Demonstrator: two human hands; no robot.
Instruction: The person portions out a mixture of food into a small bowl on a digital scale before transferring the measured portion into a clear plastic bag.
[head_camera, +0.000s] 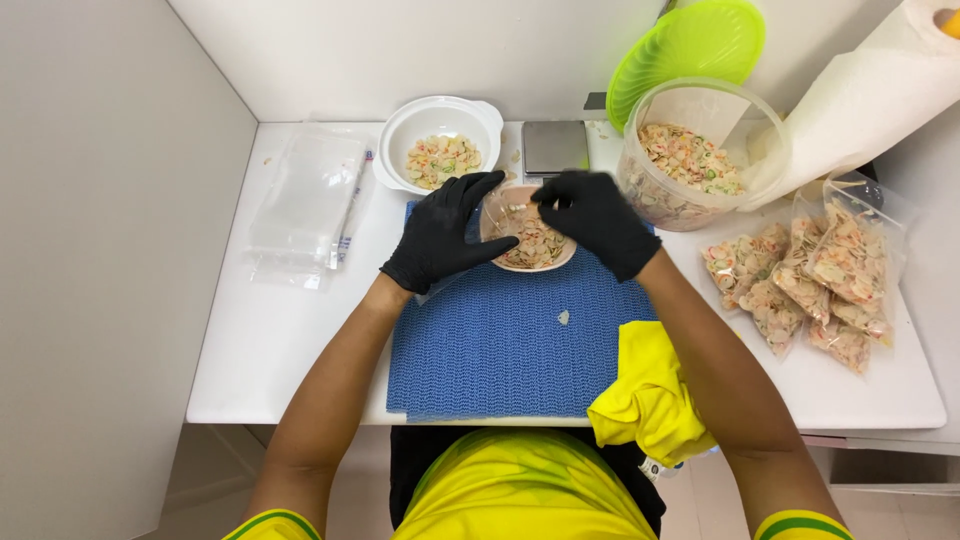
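Head view, looking down on a white tabletop (290, 330) in a walled corner. At far left lies a stack of clear bags (305, 200), flat and well apart from the hands. To its right stands a white bowl (438, 125) holding mixed pink, white and green flakes, just behind the left hand.

Left hand (445, 232): black glove, forearm bare, reaching forward and inward from the lower left over a blue mat (490, 350). Its fingers are spread and lie along the left rim of a small pink bowl (527, 240); the grip is loose and part open, touching the bowl rather than closing round it. This bowl sits at the back edge of the mat, between the two hands, and holds flakes under what looks like clear film; whether the film is a bag cannot be told.

Right hand (595, 220): black glove, forearm coming in from the lower right, wrist bent so the fingers curl down over the bowl's upper right rim. Thumb and fingertips are drawn near together at the film; whether they pinch it cannot be told.

Behind the hands lies a small grey scale (555, 147). One loose flake (563, 317) lies on the mat. A yellow cloth (645, 395) rests at the mat's right corner. Farther right stand a clear tub (700, 160) of flakes, a green lid (690, 45) leaning behind it, a paper towel roll (880, 90), and a heap of filled bags (810, 280).
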